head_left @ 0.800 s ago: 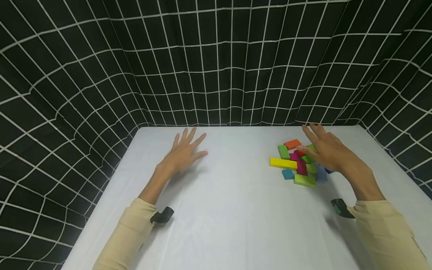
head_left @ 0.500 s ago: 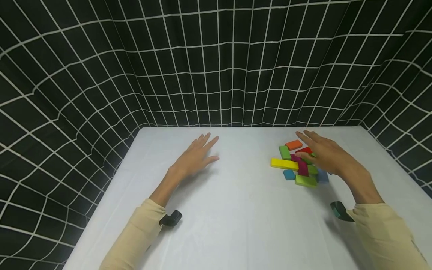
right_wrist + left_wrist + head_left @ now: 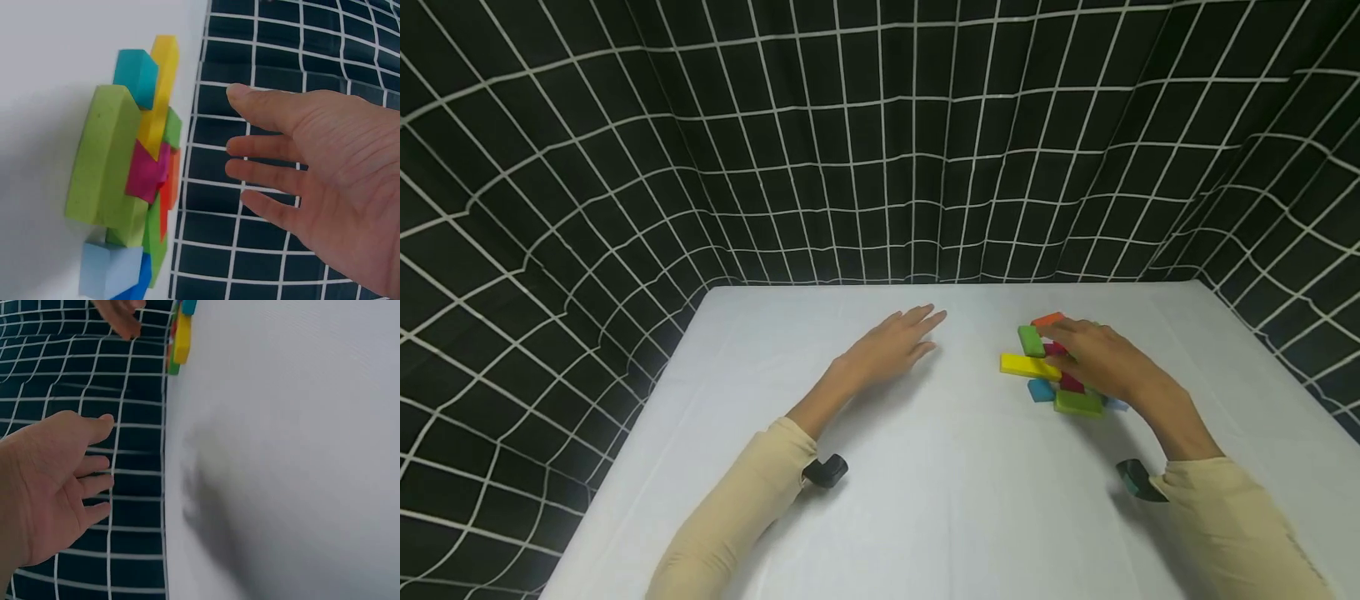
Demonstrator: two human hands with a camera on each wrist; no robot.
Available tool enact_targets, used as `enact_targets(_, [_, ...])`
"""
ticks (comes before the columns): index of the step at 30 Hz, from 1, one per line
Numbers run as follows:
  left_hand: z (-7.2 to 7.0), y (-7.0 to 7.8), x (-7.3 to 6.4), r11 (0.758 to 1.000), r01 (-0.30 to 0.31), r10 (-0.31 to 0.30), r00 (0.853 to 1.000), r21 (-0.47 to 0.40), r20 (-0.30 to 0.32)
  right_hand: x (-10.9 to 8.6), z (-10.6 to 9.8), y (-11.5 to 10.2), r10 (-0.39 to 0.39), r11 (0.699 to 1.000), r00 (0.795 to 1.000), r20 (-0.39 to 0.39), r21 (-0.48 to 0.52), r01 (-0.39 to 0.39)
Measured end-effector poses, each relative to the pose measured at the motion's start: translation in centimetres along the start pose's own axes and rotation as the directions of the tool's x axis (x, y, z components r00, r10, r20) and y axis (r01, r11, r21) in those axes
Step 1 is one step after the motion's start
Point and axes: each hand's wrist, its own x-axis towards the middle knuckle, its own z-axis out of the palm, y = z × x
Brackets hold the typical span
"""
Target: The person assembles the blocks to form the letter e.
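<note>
My right hand [image 3: 1101, 358] hovers over a cluster of coloured blocks at the right of the table, fingers relaxed and nothing held. Around and under it show a yellow block [image 3: 1026, 366], a small teal block [image 3: 1041, 390], a lime green block [image 3: 1078, 404] and an orange block [image 3: 1047, 319]. The right wrist view shows the pile from the side, with a magenta block [image 3: 144, 173] and a light blue block [image 3: 111, 270]. My left hand [image 3: 887, 346] is above the table left of the blocks, fingers extended and empty, its shadow below.
The table [image 3: 925, 500] has a white cover. Dark cloth [image 3: 887, 150] with a white grid rises behind it and along both sides. Each wrist carries a dark camera mount, the left mount [image 3: 826, 471] and the right mount [image 3: 1138, 481], standing out from beige sleeves.
My left hand has moved right, closer to the blocks. My right hand has shifted left and nearer, covering more of the pile. The blocks stay where they were.
</note>
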Motion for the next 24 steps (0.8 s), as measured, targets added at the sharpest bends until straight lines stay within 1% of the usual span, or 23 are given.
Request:
enact_targets(2, [0.4,0.4,1.3,1.0,-0.031,0.031,0.999,0.004,0.015,0.1,0.1,-0.1,0.004,1.0,1.0,0.013,-0.004,-0.004])
enact_targets(7, [1.3,1.7,4.5,0.995,-0.085,0.082,0.995,0.043,0.06,0.4,0.4,-0.6,0.023,1.0,0.999,0.031,-0.002,-0.023])
enact_targets(13, [1.9,3.4,7.9,0.985,-0.146,0.138,0.987,0.094,0.084,1.0,1.6,-1.0,-0.046,0.999,0.998,0.037,-0.002,0.046])
enact_targets(15, [2.1,3.9,9.0,0.98,-0.167,0.157,0.983,0.105,0.093,1.2,1.9,-1.1,-0.044,0.999,0.998,0.045,-0.001,0.044])
enact_targets(17, [2.3,4.4,10.1,0.976,-0.189,0.178,0.979,0.107,0.104,1.2,2.3,-1.0,-0.023,1.0,0.999,0.048,-0.006,0.024])
enact_targets(20, [2.6,5.0,11.4,0.977,-0.198,0.186,0.973,0.082,0.133,1.2,2.7,-0.9,-0.005,1.0,0.999,0.041,-0.007,0.005])
enact_targets(23, [3.0,5.3,12.3,0.983,-0.178,0.168,0.969,0.039,0.181,1.2,3.1,-0.8,-0.019,1.0,0.999,0.031,-0.013,0.02])
enact_targets(24, [3.2,5.4,12.6,0.984,-0.178,0.168,0.964,0.029,0.204,1.2,3.2,-0.8,-0.023,1.0,0.999,0.033,-0.014,0.023])
